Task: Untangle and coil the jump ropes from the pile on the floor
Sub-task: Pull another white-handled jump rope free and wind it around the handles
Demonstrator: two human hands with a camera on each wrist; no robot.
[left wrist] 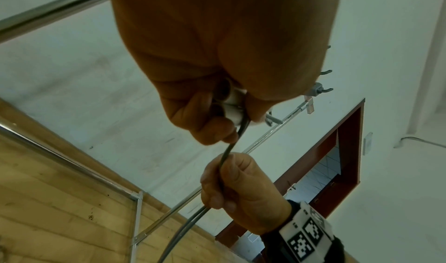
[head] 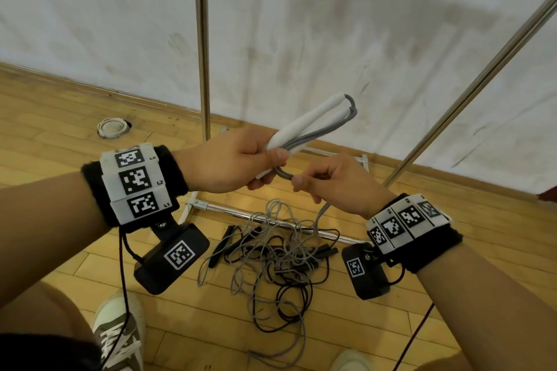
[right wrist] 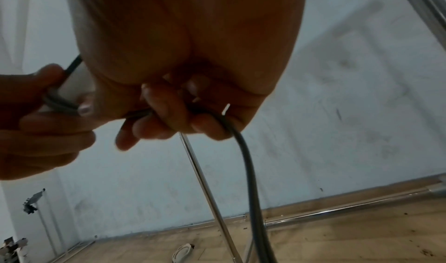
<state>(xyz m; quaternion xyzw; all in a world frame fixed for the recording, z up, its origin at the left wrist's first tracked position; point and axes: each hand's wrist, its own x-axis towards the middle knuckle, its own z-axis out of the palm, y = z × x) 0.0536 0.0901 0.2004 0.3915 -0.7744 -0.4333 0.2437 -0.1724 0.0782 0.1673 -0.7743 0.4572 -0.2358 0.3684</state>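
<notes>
My left hand (head: 241, 159) grips two white foam handles (head: 304, 123) of a grey jump rope, held side by side and pointing up to the right. Grey cord (head: 328, 128) loops out of the handle tips and back along them. Close to the right, my right hand (head: 328, 181) pinches the same grey cord (left wrist: 224, 164), which hangs from it toward the floor (right wrist: 248, 171). Below both hands lies a tangled pile of ropes (head: 280, 253), grey and dark cords with black handles, on the wooden floor (head: 60, 129).
A chrome rack stands over the pile: an upright pole (head: 202, 45), a slanted pole (head: 470, 90) on the right and a base bar (head: 241, 214) on the floor. A stained white wall (head: 301, 24) is behind. A white ring (head: 112, 127) lies near the skirting. My shoes (head: 120, 331) are at the bottom.
</notes>
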